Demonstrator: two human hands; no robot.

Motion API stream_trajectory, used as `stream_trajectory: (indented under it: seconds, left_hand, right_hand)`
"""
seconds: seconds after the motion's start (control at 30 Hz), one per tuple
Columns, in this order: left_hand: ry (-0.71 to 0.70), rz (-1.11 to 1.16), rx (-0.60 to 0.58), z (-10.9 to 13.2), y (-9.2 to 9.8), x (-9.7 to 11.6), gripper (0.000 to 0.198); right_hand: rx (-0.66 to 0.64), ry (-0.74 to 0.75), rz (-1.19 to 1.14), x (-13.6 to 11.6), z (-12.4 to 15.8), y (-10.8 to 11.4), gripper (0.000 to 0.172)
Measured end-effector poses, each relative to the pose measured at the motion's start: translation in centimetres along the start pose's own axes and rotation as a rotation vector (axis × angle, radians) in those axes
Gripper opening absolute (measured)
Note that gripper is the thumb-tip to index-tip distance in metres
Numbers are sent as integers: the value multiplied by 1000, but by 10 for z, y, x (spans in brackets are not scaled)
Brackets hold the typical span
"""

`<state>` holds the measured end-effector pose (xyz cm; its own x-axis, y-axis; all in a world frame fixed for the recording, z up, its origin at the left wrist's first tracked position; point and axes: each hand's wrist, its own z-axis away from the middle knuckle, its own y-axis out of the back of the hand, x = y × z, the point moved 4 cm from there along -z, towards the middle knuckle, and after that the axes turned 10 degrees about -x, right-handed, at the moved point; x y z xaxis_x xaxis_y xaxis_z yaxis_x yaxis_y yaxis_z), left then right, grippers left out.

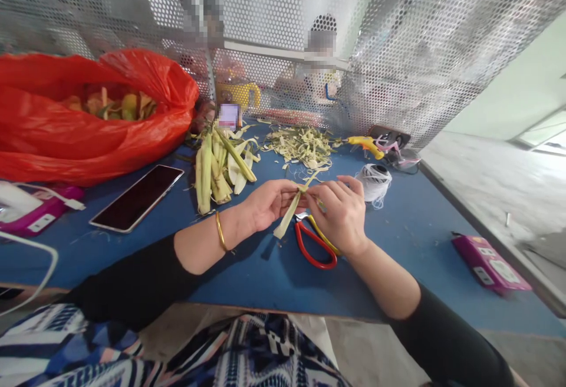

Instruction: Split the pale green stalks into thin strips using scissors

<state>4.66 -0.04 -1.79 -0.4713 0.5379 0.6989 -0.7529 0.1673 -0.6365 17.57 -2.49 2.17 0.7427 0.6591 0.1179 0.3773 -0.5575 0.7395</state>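
My left hand (pixel 267 203) and my right hand (pixel 338 213) meet above the blue table (pixel 415 228), both pinched on one pale green leaf strip (pixel 288 215) that hangs down between them. Under my right hand lie scissors with red and yellow handles (pixel 315 245). A pile of whole green leaf strips (pixel 219 169) lies just beyond my left hand. A gold bangle sits on my left wrist.
A red plastic bag (pixel 84 115) with yellow-green pieces fills the far left. A black phone (pixel 137 197), leaf scraps (pixel 300 145), a white thread spool (pixel 375 179), a yellow glue gun (pixel 366 145) and pink boxes (pixel 489 264) lie around. A perforated metal screen (pixel 398 51) closes the back.
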Motion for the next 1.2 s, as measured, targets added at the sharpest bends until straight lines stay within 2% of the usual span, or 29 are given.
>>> stream_trajectory:
  seconds: [0.2, 0.37, 0.47, 0.53, 0.63, 0.73, 0.8, 0.9, 1.07, 1.13, 1.2]
  left_hand:
    - [-127, -28, -13, -2, 2, 2, 9]
    - [-188, -70, 2, -5, 9, -2, 10]
    - [-179, -71, -2, -5, 8, -5, 12]
    - [-182, -73, 7, -4, 7, -4, 13]
    - [-172, -135, 56, -2, 5, -1, 15]
    - [-117, -209, 57, 0, 3, 2, 17]
    - [-100, -230, 41, 1, 2, 1, 17]
    - [-103, -247, 40, 1, 1, 0, 14]
    - [-147, -235, 138, 1, 3, 1, 13]
    - [-176, -208, 192, 0, 6, 3, 13]
    - [-201, -190, 235, -2, 10, 7, 13]
  right_hand:
    - [-32, 45, 55, -6, 0, -1, 17]
    - [-174, 340, 31, -21, 1, -11, 27]
    - [-178, 373, -38, -25, 3, -14, 28]
    - [-121, 229, -187, -19, 2, -13, 23]
    - [-46, -226, -495, 6, 2, -15, 14]
    - [-112, -677, -841, 28, 8, -30, 18]
    - [-204, -849, -1066, 32, 11, -42, 18]
    - [-246, -934, -1227, 28, 13, -53, 22]
    - [-257, -941, -1264, 21, 14, -53, 26]
    - [-325, -874, -1217, 19, 14, -48, 22]
    - [-400, -732, -1134, 18, 11, -41, 12]
